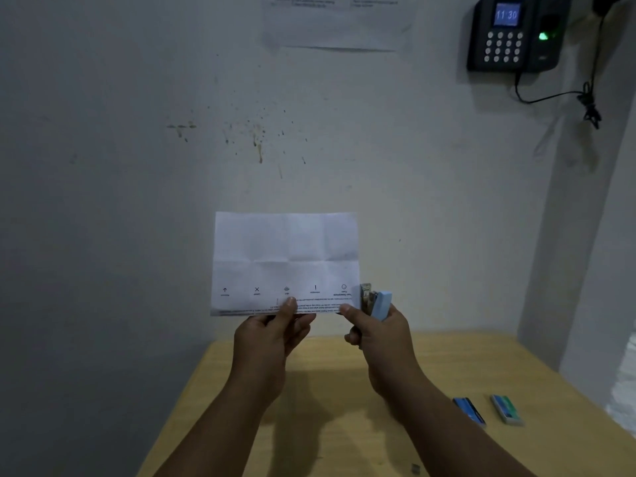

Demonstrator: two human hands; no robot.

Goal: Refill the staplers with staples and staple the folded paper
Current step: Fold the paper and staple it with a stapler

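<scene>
Left hand (272, 333) pinches bottom edge of creased paper (285, 261), held upright above table (447, 359). Right hand (382, 333) grips light-blue stapler (377, 302), its metal mouth at paper's lower-right corner. Two staple boxes (488, 409) lie far right.

A pale, stained wall (241, 132) is filling most of the view in dim light. A dark keypad terminal (516, 32) is glowing 11:30 at upper right, its black cable (568, 96) dangling below. A printed notice (337, 22) is hanging above. A light wooden table (481, 366) is standing against the wall.
</scene>
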